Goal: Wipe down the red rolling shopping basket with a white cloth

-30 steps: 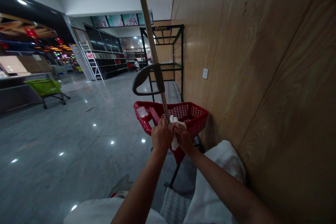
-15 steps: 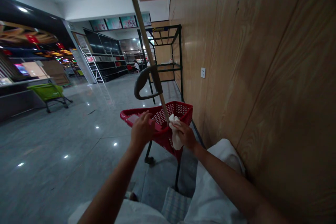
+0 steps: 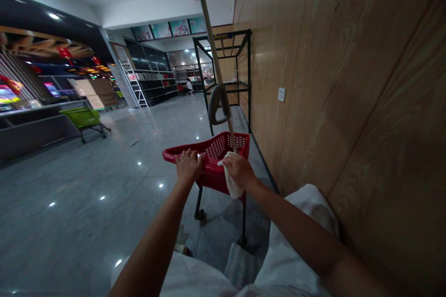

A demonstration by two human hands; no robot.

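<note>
The left hand (image 3: 189,167) has shifted leftward onto the handle (image 3: 211,163) of the red cart (image 3: 214,180), fingers spread—the handle's long axis running crosswise toward the right hand (image 3: 239,171), whose grip pinches the white cloth (image 3: 233,189) at the cart's near right corner.

The cart (image 3: 213,179) was red, its basket patterned with pale-showing holes; the cloth (image 3: 234,187) was off-white, the pole (image 3: 216,62) tan and its handle (image 3: 226,103) grey. At right, the wall (image 3: 313,69) was brown with wood grain, its socket (image 3: 281,94) white. Far left, a trolley (image 3: 81,118) was lime green; the floor (image 3: 114,222) was grey.
</note>
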